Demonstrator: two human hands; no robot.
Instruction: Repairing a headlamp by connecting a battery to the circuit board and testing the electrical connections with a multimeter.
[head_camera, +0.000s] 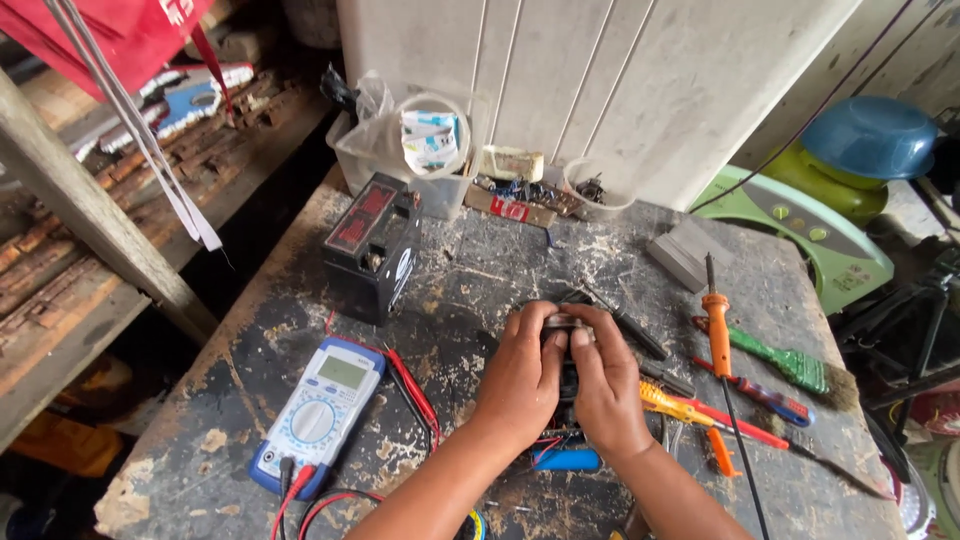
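Note:
My left hand (520, 385) and my right hand (607, 385) meet at the middle of a worn workbench (460, 260). Together they grip a small dark device (563, 326) between the fingertips; most of it is hidden by the fingers. Red and black wires and a blue cylindrical cell (567, 459) lie just below the hands. A blue and white multimeter (318, 412) with red and black leads sits to the left of my left hand.
A black battery (372, 247) stands at the back left. Behind it is a clear plastic tub (410, 150) of parts. An orange-handled screwdriver (717, 335), a green brush (790, 362), pliers (690, 408) and other tools lie at right.

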